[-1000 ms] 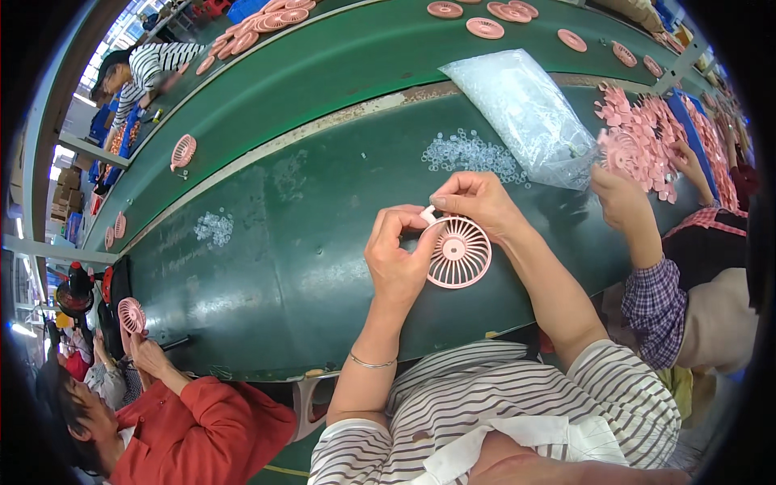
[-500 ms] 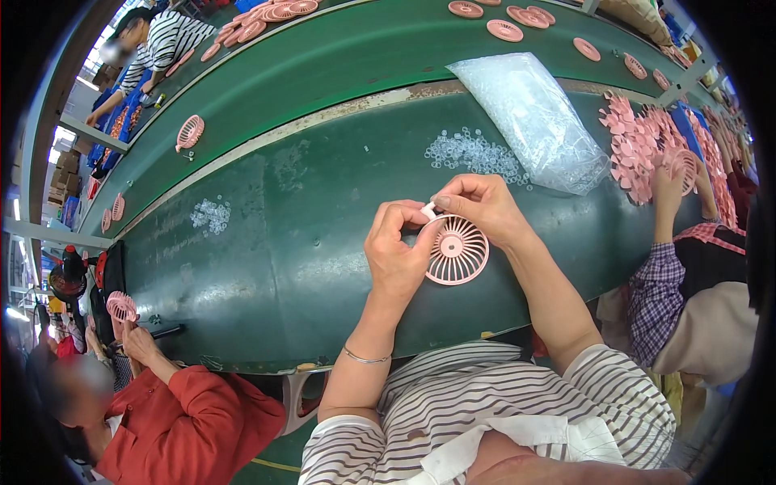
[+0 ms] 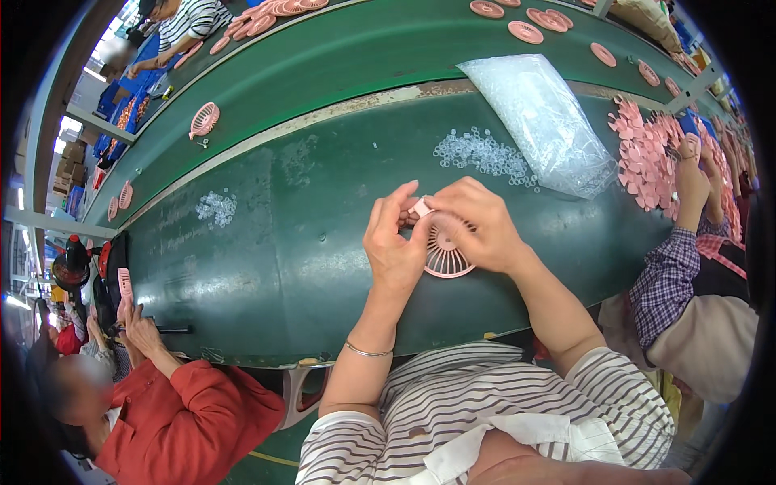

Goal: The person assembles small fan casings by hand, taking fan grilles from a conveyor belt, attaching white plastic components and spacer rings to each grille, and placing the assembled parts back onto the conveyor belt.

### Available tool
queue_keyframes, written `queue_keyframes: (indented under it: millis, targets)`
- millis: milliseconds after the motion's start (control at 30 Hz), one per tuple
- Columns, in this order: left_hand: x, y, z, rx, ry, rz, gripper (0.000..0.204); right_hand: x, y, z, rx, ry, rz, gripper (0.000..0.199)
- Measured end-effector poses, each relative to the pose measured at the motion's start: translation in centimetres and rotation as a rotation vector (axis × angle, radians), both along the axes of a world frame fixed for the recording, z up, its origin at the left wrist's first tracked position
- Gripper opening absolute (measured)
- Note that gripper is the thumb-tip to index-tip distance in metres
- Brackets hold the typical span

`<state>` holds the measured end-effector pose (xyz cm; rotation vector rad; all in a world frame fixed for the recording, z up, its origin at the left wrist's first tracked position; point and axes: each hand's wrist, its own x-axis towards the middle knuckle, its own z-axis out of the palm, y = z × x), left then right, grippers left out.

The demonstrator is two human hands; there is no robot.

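A round pink fan grille (image 3: 446,263) with radial slats is held above the green table, in front of my body. My left hand (image 3: 394,242) is closed around its far left edge, thumb against the rim. At that edge a small pale block-like part (image 3: 421,208) sticks up between my fingers. My right hand (image 3: 478,225) bends over the grille's right side, its fingertips closed at the pale part. Those fingers cover part of the slats, and whether they hold another tiny piece is hidden.
Small clear rings (image 3: 485,153) lie in a heap beyond my hands, with a smaller heap (image 3: 217,208) at left. A clear plastic bag (image 3: 550,129) lies beside a pile of pink parts (image 3: 644,149). Pink grilles (image 3: 204,119) sit on the far belt (image 3: 323,85). Co-workers flank me.
My right hand has moved left and over the grille, covering more of its slats. The pale part has tilted slightly. The co-worker at left has turned their pink grille edge-on.
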<state>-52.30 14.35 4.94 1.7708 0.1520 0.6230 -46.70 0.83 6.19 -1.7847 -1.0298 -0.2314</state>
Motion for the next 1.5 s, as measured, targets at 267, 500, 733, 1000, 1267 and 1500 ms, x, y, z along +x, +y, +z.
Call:
queue_keyframes:
  millis: [267, 500, 733, 1000, 1267, 1500]
  targets:
    - [-0.2, 0.2, -0.3, 0.022, 0.027, -0.091, 0.028, 1.3, -0.4, -1.5, 0.355, 1.096, 0.068, 0.047]
    - [0.1, 0.4, -0.4, -0.13, 0.019, -0.111, 0.024, 1.2, -0.3, -1.2, 0.362, 1.09, 0.221, 0.047]
    - [0.8, 0.6, -0.7, -0.19, -0.067, -0.161, 0.023, 2.0, -0.3, -1.6, 0.413, 1.255, 0.249, 0.053]
    - [4.3, -0.8, 3.5, -0.278, 0.072, -0.054, 0.021, 3.3, -0.6, -3.9, 0.45, 1.518, 0.134, 0.029]
    - [16.4, -15.8, 6.1, -0.564, 0.08, -0.468, 0.046, 4.2, -1.4, -6.2, 0.613, 1.408, 0.413, 0.022]
    - [15.7, -0.3, 2.2, 0.728, -0.046, 0.137, 0.021, 3.7, -0.4, -4.3, 0.449, 1.468, 0.273, 0.02]
